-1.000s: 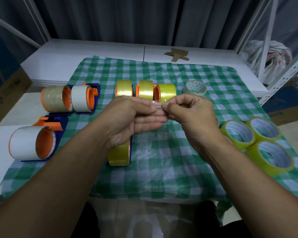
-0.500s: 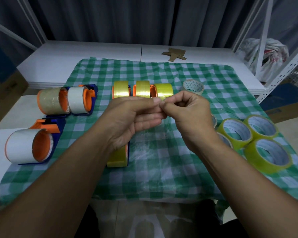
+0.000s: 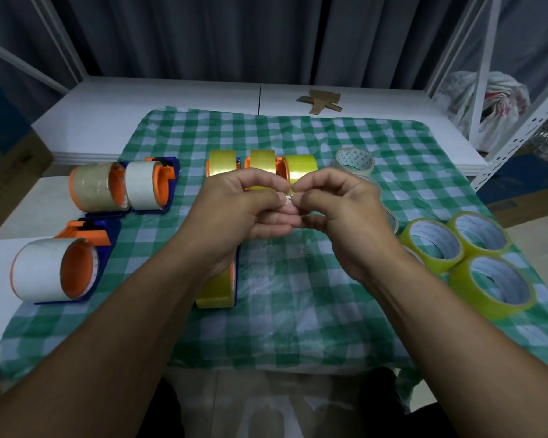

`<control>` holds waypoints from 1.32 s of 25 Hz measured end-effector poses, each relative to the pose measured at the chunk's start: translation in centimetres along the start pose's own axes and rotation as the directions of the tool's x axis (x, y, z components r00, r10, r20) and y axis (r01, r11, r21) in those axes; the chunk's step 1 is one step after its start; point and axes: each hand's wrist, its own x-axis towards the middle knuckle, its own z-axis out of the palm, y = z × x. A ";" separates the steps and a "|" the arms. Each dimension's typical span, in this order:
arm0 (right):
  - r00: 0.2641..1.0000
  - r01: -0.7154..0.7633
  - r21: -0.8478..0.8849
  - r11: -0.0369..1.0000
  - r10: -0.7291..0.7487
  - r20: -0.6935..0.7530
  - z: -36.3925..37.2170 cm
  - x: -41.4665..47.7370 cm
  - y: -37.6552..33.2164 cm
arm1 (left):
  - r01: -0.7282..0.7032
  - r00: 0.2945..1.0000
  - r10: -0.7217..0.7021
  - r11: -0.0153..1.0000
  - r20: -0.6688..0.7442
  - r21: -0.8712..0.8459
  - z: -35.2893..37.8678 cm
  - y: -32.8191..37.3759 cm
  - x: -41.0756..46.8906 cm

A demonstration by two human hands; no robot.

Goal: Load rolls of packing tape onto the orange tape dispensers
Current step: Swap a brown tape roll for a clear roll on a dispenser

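My left hand (image 3: 234, 213) and my right hand (image 3: 342, 213) meet above the middle of the checked cloth (image 3: 298, 311), and both pinch a small crumpled scrap of clear tape (image 3: 288, 200) between their fingertips. Under my left wrist stands a dispenser loaded with yellow tape (image 3: 217, 289). Three more yellow loaded dispensers (image 3: 263, 161) line up behind my hands. Three loose yellow-green rolls (image 3: 475, 257) lie flat at the right.
Two orange dispensers with clear and white rolls (image 3: 121, 188) stand at the left, another with a white roll (image 3: 54, 270) nearer me. A clear loose roll (image 3: 355, 161) lies behind my right hand. Cardboard scraps (image 3: 320, 101) lie on the white board behind. A metal rack stands right.
Both hands have stayed together over the cloth, working the clear scrap between the fingertips. My right fingers have curled higher over it.
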 end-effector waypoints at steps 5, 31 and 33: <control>0.992 -0.014 -0.041 0.999 0.019 0.124 -0.3 0.1 0.2 | 0.009 0.999 -0.007 0.999 0.035 -0.044 0.1 0.1 0.0; 1.000 0.022 -0.240 0.970 -0.017 0.026 -3.9 -2.7 0.1 | 0.054 0.996 -0.059 0.996 0.066 0.075 3.6 -1.1 -1.5; 0.999 -0.028 -0.202 0.979 0.032 0.016 -4.9 -3.4 -0.6 | 0.086 0.992 -0.092 0.994 0.090 0.068 4.8 -0.9 -1.5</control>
